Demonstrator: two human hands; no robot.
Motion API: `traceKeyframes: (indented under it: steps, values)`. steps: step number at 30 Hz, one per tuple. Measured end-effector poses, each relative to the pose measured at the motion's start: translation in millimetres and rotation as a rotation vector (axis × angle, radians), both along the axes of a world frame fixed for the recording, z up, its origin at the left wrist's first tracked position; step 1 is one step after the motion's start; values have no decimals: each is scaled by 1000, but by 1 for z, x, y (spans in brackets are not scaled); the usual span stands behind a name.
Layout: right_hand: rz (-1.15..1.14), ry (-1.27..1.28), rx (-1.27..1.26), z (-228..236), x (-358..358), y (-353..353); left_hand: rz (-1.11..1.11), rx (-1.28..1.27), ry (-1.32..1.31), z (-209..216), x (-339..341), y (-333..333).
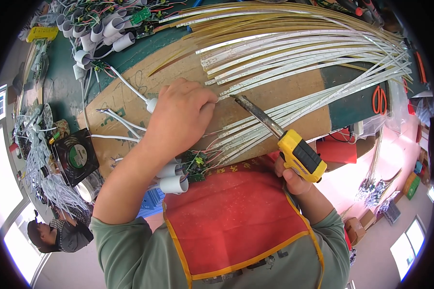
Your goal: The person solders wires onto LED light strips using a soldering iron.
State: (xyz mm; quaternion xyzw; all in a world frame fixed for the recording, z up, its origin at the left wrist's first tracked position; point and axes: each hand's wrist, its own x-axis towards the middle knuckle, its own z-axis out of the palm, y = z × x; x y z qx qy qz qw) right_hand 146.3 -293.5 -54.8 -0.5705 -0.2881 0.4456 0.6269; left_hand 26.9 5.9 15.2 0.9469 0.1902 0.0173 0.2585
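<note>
My left hand (pixel 185 108) is closed over the cardboard, its fingertips at the end of a white LED strip (pixel 255 86); what lies between the fingers is hidden. A white cable with a white cylindrical housing (pixel 151 105) runs up against its wrist side. In my right hand (pixel 294 180) is a yellow and black soldering gun (pixel 301 156), gripped by its handle. The metal tip points up and left, close to that strip end. Below the tip, several strips (pixel 255 130) are joined by thin wires to green circuit boards (pixel 194 164) and white cylindrical housings (pixel 173 184).
A cardboard sheet (pixel 125 96) covers part of the green table. More LED strips fan across the far right, near orange-handled scissors (pixel 379 100). White housings with boards (pixel 113 29) crowd the far left. A black fan (pixel 74 156) stands at left; another person (pixel 58 231) sits beyond it.
</note>
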Motion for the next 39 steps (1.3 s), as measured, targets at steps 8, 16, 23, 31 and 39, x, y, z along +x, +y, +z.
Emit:
traceKeyframes:
  steps: [8, 16, 23, 31, 39]
  values:
    - [27, 13, -3, -5, -1, -6, 7, 0, -2, 0, 0, -1]
    - [14, 26, 1, -3, -2, -5, 5, -9, -5, 0, 0, 0]
    - [22, -22, -7, -6, 0, -8, 8, -29, -3, 1, 1, 0]
    - [24, -31, 7, -8, -1, -8, 39, -70, -31, 1, 2, 1]
    - [-9, 1, -14, -5, -5, -6, 33, -12, -70, -3, 2, 0]
